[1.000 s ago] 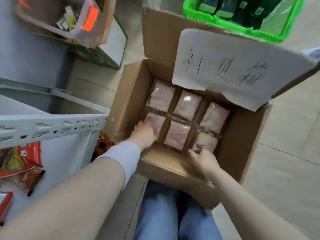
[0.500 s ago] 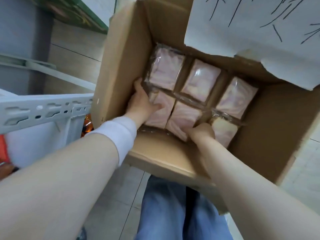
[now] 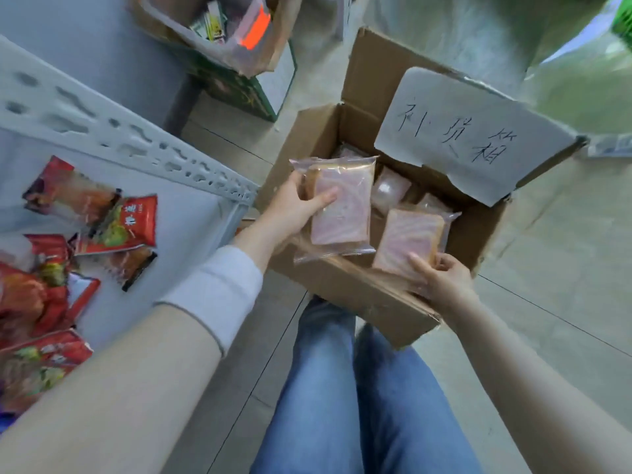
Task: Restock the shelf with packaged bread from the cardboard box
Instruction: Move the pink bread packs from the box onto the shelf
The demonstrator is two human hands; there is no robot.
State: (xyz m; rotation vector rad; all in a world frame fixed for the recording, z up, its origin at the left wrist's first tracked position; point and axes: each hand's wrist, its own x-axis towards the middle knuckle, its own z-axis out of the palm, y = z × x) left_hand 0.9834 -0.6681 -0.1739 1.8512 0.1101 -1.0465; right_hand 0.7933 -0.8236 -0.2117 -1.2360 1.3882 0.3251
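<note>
An open cardboard box [image 3: 355,295] stands on the floor in front of my knees, with a handwritten paper sheet [image 3: 468,131] on its far flap. My left hand [image 3: 294,206] grips a clear-wrapped pack of pinkish sliced bread [image 3: 345,206], lifted above the box's left side. My right hand [image 3: 441,275] holds a second bread pack [image 3: 407,241] by its lower edge over the near right corner. More wrapped bread packs [image 3: 390,189] lie inside the box. The grey metal shelf [image 3: 191,234] is to the left.
Several red snack packets [image 3: 119,224] lie scattered on the shelf surface. A perforated shelf rail [image 3: 136,145] runs diagonally above them. A box with a plastic bag [image 3: 232,39] stands on the floor beyond. My blue-jeaned legs [image 3: 355,405] are below the box.
Both hands were reaching down among the packs in the box. Each has taken hold of one bread pack and lifted it up out of the box; the view has swung left toward the shelf.
</note>
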